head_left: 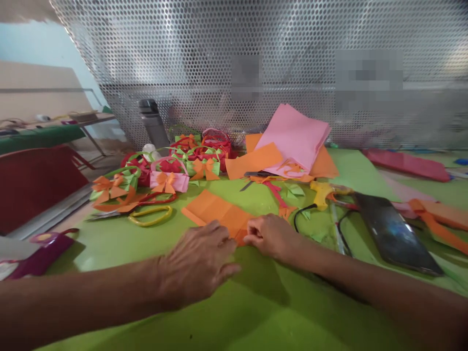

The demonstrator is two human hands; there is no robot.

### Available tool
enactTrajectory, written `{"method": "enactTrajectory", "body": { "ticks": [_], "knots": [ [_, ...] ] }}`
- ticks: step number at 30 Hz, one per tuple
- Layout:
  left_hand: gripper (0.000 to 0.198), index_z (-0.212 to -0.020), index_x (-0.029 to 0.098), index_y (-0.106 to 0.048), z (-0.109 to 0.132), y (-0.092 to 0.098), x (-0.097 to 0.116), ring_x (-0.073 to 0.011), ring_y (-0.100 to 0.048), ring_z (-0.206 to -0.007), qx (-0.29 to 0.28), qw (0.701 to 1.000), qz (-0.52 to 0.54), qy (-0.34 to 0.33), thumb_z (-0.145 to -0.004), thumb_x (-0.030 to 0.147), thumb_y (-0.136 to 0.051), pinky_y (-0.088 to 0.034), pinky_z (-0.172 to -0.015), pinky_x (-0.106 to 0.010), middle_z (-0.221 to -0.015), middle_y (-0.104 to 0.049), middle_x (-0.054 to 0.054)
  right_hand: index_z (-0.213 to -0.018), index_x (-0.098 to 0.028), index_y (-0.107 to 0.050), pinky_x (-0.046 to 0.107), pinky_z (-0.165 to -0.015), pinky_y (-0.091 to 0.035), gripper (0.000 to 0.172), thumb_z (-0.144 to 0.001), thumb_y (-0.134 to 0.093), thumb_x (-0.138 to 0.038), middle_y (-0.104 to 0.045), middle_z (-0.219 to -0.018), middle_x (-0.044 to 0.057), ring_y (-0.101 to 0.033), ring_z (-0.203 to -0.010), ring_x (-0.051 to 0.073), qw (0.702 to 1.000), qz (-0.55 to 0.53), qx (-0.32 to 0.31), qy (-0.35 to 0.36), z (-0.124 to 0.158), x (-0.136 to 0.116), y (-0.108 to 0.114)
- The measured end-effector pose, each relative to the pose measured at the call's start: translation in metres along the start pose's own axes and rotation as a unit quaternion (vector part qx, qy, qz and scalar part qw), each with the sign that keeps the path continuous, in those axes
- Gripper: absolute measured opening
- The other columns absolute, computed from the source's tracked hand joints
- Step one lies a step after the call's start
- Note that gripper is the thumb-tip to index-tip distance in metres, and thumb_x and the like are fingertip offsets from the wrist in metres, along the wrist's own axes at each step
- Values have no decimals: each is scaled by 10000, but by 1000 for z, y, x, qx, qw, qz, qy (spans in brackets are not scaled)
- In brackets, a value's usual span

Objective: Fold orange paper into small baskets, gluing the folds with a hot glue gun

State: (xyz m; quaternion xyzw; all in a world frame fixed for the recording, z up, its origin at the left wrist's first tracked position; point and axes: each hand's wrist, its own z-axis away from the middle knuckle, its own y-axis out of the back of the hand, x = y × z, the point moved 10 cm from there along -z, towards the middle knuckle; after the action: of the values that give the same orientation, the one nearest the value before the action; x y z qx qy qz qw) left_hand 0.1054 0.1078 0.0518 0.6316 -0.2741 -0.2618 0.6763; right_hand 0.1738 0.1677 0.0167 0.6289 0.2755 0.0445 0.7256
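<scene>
A sheet of orange paper [215, 209] with visible crease lines lies on the green tabletop in front of me. My left hand [201, 263] is over its near edge, back of the hand up; the fingers bend loosely and the thumb sticks out apart from them. At the paper's right end, my right hand [272, 236] has its fingers curled in, thumb against the forefinger, at the corner of the sheet. The fingertips of both hands are partly hidden. Scissors with red and yellow handles [150, 214] lie to the left, beyond my left hand.
Several small paper bags with bows [204, 168] stand at the back left, near a grey bottle [152, 122]. Pink sheets [292, 136] lean at the back against a perforated metal panel [204, 63]. On the right are a yellow glue gun [321, 195] and a phone [397, 231].
</scene>
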Motion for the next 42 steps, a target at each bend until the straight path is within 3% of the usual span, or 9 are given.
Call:
{"method": "enactTrajectory", "body": {
  "ticks": [2, 6, 12, 17, 26, 34, 42],
  "knots": [
    [361, -1048, 162, -578, 4, -9, 4, -259, -523, -855, -4, 1000, -10, 4, -827, 435, -497, -457, -666, -370, -957, -580, -102, -660, -181, -612, 225, -487, -224, 149, -750, -580, -295, -582, -582, -18, -454, -533, 96, 1000, -10, -1, -3, 0, 0, 2],
    [361, -961, 143, -599, 7, -24, 1, -274, -514, -867, 6, 1000, 2, 20, -813, 459, -508, -475, -691, -432, -995, -534, -109, -650, -177, -605, 214, -478, -240, 146, -728, -594, -300, -562, -556, -32, -440, -506, 83, 1000, -22, -7, -18, -1, 0, 3],
    [409, -1049, 130, -580, 12, -31, -3, -290, -473, -943, 63, 997, 32, 27, -849, 462, -451, -465, -764, -469, -1044, -510, -132, -534, -168, -534, 224, -440, -221, 265, -701, -585, -368, -463, -466, -45, -400, -457, 80, 998, -13, -37, -46, -7, 2, -1],
    [444, -1076, 126, -571, 10, -29, -2, -283, -483, -903, 56, 997, 46, 28, -833, 485, -473, -473, -742, -466, -1008, -526, -124, -414, -167, -431, 238, -413, -171, 400, -610, -629, -454, -295, -395, -67, -288, -421, 68, 995, -15, -94, -41, -21, -3, -4],
    [470, -1110, 99, -548, 11, -26, -2, -288, -469, -925, 59, 996, 69, 12, -831, 471, -486, -457, -762, -472, -1048, -520, -132, -508, -162, -525, 183, -394, -286, 194, -639, -552, -303, -532, -443, -25, -459, -395, 81, 981, -64, -161, -83, -39, 27, 0],
    [564, -1082, 101, -562, 12, -27, 4, -278, -445, -931, 81, 992, 84, -41, -819, 581, -427, -421, -800, -457, -1037, -546, -116, -542, -158, -519, 183, -388, -230, 217, -643, -561, -345, -423, -451, -63, -361, -436, 63, 986, -68, -128, -79, -7, 9, -12],
    [512, -1044, 86, -588, 11, -27, 4, -305, -457, -952, 76, 994, 77, -34, -821, 531, -468, -429, -795, -491, -1097, -543, -142, -587, -151, -560, 173, -404, -284, 163, -677, -549, -287, -509, -466, -48, -443, -426, 69, 986, -11, -135, -98, 5, 45, -2]
  ]
}}
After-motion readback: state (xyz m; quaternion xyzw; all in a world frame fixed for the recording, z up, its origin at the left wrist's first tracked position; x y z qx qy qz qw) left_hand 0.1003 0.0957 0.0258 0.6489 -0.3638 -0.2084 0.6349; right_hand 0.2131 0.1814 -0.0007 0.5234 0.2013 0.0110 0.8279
